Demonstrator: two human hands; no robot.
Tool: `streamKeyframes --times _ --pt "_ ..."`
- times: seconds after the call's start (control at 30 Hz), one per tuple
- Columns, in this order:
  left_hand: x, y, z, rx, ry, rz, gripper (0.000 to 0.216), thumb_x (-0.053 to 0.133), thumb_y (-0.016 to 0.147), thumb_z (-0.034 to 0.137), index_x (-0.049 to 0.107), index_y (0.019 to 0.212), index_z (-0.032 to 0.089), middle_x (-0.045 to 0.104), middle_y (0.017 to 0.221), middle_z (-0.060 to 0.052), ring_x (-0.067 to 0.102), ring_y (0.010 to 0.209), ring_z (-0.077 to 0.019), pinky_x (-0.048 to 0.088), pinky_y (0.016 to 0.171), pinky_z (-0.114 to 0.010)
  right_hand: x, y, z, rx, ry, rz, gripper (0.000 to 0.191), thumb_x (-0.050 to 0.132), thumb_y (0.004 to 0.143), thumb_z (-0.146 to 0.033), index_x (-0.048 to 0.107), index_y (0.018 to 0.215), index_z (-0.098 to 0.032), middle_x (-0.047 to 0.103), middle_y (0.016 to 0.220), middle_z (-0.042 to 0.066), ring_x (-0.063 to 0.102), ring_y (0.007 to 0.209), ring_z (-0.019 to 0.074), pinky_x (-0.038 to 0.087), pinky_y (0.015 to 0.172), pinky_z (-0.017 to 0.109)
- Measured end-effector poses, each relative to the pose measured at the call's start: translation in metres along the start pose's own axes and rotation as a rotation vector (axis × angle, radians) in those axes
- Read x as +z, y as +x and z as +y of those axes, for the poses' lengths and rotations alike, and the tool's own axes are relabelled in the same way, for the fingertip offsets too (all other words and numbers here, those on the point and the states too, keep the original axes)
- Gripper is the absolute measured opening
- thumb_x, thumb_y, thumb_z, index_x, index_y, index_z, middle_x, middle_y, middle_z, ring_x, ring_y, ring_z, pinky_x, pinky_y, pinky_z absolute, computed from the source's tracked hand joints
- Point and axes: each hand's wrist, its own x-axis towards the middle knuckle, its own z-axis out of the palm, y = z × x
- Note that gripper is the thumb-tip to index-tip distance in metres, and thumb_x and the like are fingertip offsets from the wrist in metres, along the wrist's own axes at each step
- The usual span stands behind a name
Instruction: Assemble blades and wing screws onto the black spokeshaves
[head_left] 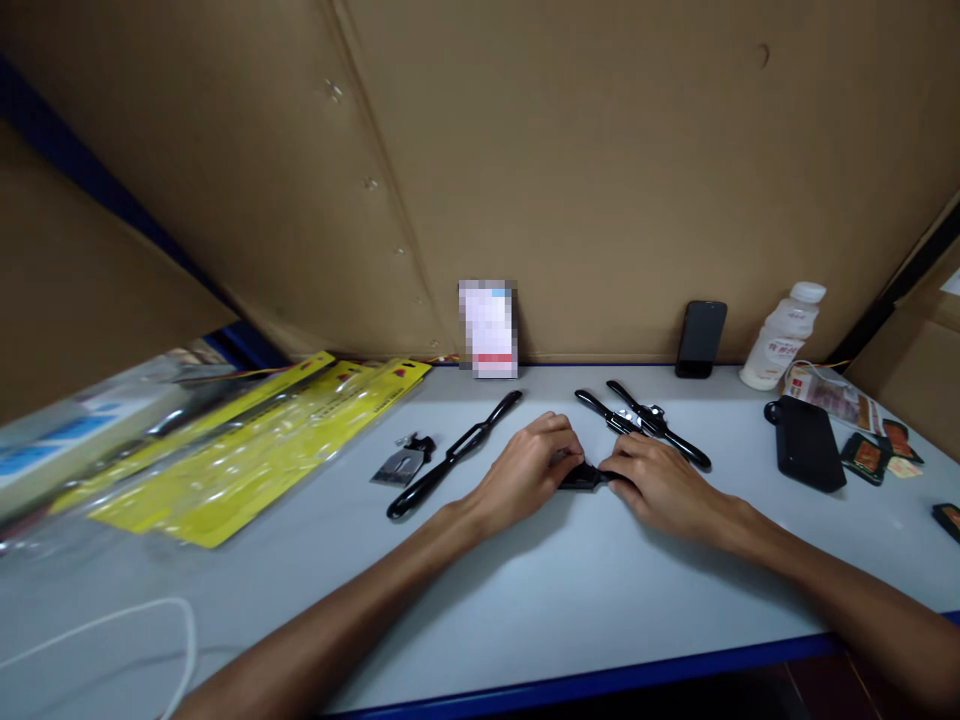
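From the head camera: pinches one end of a black tool [577, 480] with the left hand [536, 455], thumb and fingertips drawn together, and closes the right hand [660, 485] around the other end, at or just above the grey tabletop [525, 610], cannot tell which. Impossible to tell, too, about any small part hidden between the left fingertips. Appears to be midway through close fingertip work on the black tool; calls, most likely, for a firm right-hand hold and small, careful left-hand motions. Near the left wrist, a slim, glossy black frame [454, 455] with rounded handles and a slotted middle; beside it, a flat metal plate [401, 466] with a dull sheen. Beyond the right hand, two black-handled tools [654, 422] with bright metal centres. Far to the left, yellow card packs [292, 455] under crinkled clear plastic; at back right, a translucent, white-capped bottle [784, 335], upright.
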Motion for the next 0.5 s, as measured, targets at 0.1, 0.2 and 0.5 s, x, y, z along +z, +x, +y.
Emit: streamKeyframes --times 0.1,0.2,0.5 --pt "0.0008 -0.0005 -0.0011 0.013 -0.004 0.013 0.017 0.055 0.089 0.011 0.066 0.079 0.018 0.061 0.080 -0.003 0.056 0.082 -0.0190 0.045 0.073 -0.031 -0.0015 0.0001 -0.0013 0.014 -0.005 -0.010 0.023 0.052 0.092 -0.015 0.072 0.104 -0.017 0.063 0.096 0.009 0.057 0.091 0.0220 0.042 0.081 0.036" --pt "0.0019 -0.0014 -0.0017 0.062 0.023 0.011 0.018 0.054 0.091 0.009 0.065 0.081 0.018 0.061 0.079 -0.003 0.056 0.081 -0.0188 0.044 0.072 -0.030 -0.0030 0.0007 -0.0024 0.013 0.001 -0.021 0.023 0.053 0.092 -0.014 0.073 0.104 -0.016 0.064 0.096 0.009 0.058 0.092 0.0227 0.043 0.082 0.037" --pt "0.0014 -0.0014 -0.0006 0.120 0.122 -0.051 0.020 0.050 0.095 0.009 0.064 0.083 0.017 0.061 0.081 -0.004 0.055 0.080 -0.0186 0.044 0.072 -0.030 -0.0032 0.0018 -0.0019 0.009 0.001 -0.021 0.024 0.053 0.093 -0.014 0.073 0.105 -0.016 0.064 0.097 0.009 0.058 0.092 0.0222 0.043 0.082 0.036"
